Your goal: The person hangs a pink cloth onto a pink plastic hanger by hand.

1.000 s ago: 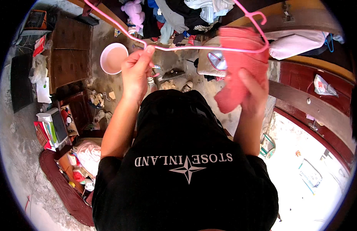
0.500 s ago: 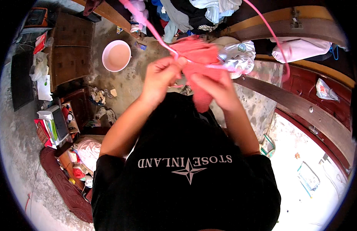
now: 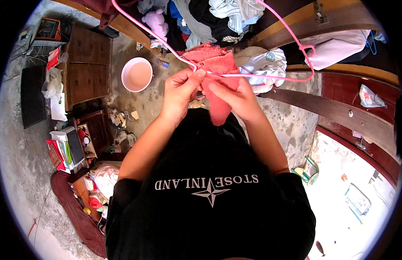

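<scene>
A pink clothes hanger lies across my view, its long bar running over a coral-red knitted garment. My left hand is closed, thumb and fingers pinching the cloth at the hanger's left corner. My right hand grips the bunched cloth just below the bar, thumb on top. One narrow end of the garment hangs down between my hands toward my black shirt. Part of the cloth is hidden behind my fingers, so its full shape cannot be made out.
Beyond my hands, an open wardrobe holds heaped clothes and a purple stuffed toy. A white plastic bag is right of the garment. On the floor to the left stands a pink basin near a brown wooden cabinet.
The hanger's right end has swung left and now shows sharply instead of blurred. The cloth has shifted slightly left, and my right hand has moved a little left with it.
</scene>
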Demonstrator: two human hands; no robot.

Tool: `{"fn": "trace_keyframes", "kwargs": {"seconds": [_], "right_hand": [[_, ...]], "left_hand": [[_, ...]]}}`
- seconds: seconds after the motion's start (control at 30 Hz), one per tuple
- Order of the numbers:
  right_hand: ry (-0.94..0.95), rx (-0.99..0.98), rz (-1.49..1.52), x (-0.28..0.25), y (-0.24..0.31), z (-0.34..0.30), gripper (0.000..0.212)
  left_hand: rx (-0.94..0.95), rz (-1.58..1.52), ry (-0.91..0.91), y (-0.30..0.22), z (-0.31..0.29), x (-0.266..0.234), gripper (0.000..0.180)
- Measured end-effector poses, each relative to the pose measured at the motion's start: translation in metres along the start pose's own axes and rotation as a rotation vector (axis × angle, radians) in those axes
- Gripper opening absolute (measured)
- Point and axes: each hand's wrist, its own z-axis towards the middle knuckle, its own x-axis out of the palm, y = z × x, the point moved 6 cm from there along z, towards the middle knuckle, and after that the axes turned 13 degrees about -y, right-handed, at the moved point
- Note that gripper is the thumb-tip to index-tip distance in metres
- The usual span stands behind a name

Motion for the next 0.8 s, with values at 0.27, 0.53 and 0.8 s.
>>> {"fn": "trace_keyframes", "kwargs": {"seconds": [0.27,0.53,0.8], "right_hand": [[0.004,-0.148,-0.078,-0.010,0.026,-0.006,0.026],[0.075,-0.039,-0.082,-0.025,0.042,-0.015,0.045],[0.132,-0.047,-0.087,-0.017,0.020,-0.004,0.042]], "left_hand": [[0.071,0.152,0.369,-0.004,-0.014,0.012,0.031],[0.167,0.152,0.206,-0.010,-0.011,-0.003,0.023],[0.148,0.135,0.183,-0.010,-0.006,0.012,0.018]]}}
